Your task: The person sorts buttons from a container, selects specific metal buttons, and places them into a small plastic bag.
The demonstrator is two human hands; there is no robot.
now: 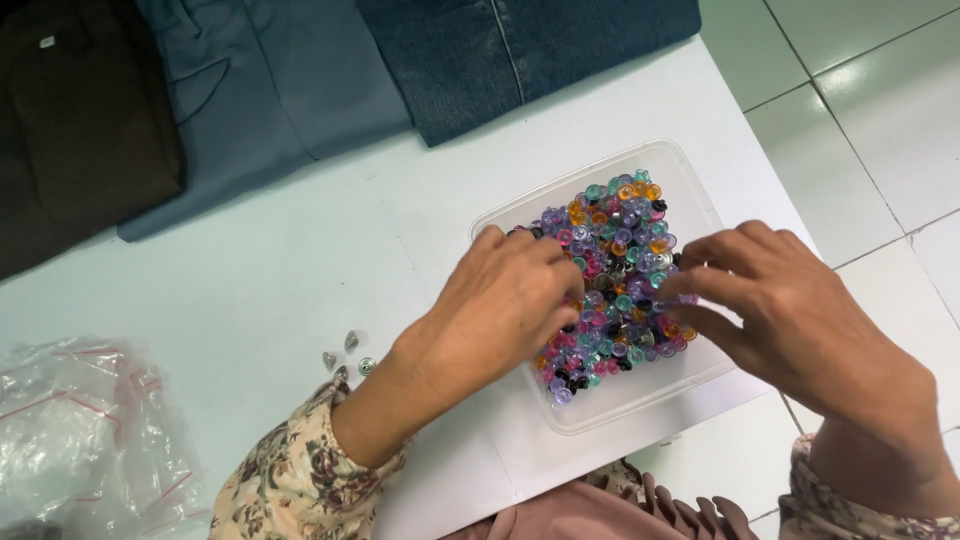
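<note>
A clear plastic tray (690,190) on the white table holds a heap of small colourful plastic buttons (615,235) in purple, teal, orange, pink and black. My left hand (495,305) lies over the tray's left side, fingers curled down into the heap. My right hand (790,300) reaches in from the right, fingertips pinched among the buttons near the middle. Whether either hand has a button between its fingers is hidden. Several small silver metal studs (348,358) lie on the table beside my left wrist.
Folded garments lie along the far edge: a dark brown one (80,120), a grey-blue one (270,90) and blue denim (530,50). Crumpled clear zip bags (80,440) sit at the near left. A white tiled floor (870,110) shows past the table's right edge.
</note>
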